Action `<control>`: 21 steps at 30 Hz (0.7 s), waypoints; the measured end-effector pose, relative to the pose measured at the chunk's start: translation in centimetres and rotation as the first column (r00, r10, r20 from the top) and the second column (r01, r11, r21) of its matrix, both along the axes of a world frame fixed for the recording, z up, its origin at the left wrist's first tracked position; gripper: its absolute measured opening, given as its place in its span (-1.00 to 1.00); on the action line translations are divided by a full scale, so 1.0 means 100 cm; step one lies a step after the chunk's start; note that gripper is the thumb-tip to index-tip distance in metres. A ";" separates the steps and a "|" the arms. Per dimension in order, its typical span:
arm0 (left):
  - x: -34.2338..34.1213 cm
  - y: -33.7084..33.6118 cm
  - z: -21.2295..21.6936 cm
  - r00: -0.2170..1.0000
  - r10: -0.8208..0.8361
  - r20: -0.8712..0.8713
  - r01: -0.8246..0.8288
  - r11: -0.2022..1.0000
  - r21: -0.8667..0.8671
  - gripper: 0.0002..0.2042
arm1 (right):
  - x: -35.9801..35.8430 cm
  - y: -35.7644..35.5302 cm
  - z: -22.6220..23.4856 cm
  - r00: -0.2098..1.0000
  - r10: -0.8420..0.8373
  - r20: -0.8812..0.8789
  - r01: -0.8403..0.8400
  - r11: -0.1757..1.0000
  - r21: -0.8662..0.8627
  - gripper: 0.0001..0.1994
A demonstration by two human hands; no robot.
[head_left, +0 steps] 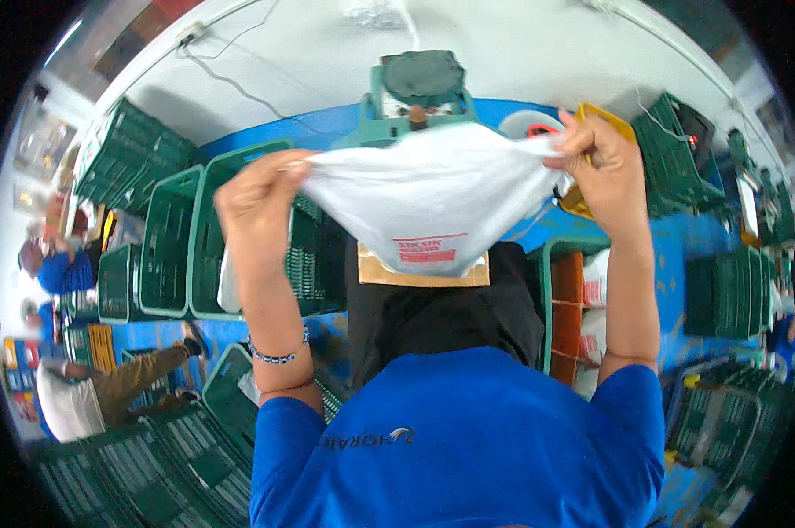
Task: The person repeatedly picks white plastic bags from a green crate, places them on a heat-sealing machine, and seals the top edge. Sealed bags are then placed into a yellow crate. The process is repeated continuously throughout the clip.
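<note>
A white plastic bag (pixel 432 194) with red print is stretched sideways in front of me by its two upper corners. My left hand (pixel 258 189) pinches the left corner between thumb and fingers. On the other side, my right hand (pixel 601 158) grips the right corner, fingers bent around it. The bag's lower part hangs over a brown cardboard piece (pixel 424 275) above my dark-clothed lap. Just beyond the bag stands a green machine (pixel 419 88) with a dark top, partly hidden by it.
Green plastic crates (pixel 170 242) stand along my left. At my right side, a green crate (pixel 545 308) holds white printed packages (pixel 594 290) beside orange-brown pieces. A yellow container (pixel 610 119) is behind my right hand. Two people (pixel 67 273) are farther left.
</note>
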State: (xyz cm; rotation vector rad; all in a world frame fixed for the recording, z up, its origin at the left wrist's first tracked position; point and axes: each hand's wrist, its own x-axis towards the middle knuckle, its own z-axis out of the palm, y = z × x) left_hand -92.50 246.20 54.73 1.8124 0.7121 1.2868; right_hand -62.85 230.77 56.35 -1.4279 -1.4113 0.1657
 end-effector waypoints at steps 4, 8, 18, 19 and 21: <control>-0.021 0.008 0.003 0.983 -0.083 0.163 0.079 0.996 0.029 -0.84 | -0.015 0.010 -0.028 0.949 0.031 -0.313 -0.059 0.995 -0.081 -0.77; -0.034 0.027 0.006 0.786 -0.112 0.607 0.263 0.950 -0.165 -0.53 | -0.018 0.010 -0.032 0.923 -0.011 -0.385 -0.008 0.999 -0.046 -0.68; 0.014 0.036 -0.105 0.970 -0.075 0.231 0.169 0.892 -0.420 -0.84 | -0.041 0.031 -0.106 0.775 0.074 -0.627 -0.033 0.997 0.077 -0.54; 0.015 0.038 -0.108 0.952 -0.058 0.301 0.181 0.899 -0.400 -0.82 | -0.049 0.034 -0.126 0.756 -0.087 -0.648 0.041 0.995 -0.086 -0.52; 0.013 0.038 -0.114 0.938 -0.078 0.338 0.216 0.893 -0.394 -0.79 | -0.050 0.032 -0.151 0.702 -0.135 -0.699 0.025 0.986 -0.166 -0.57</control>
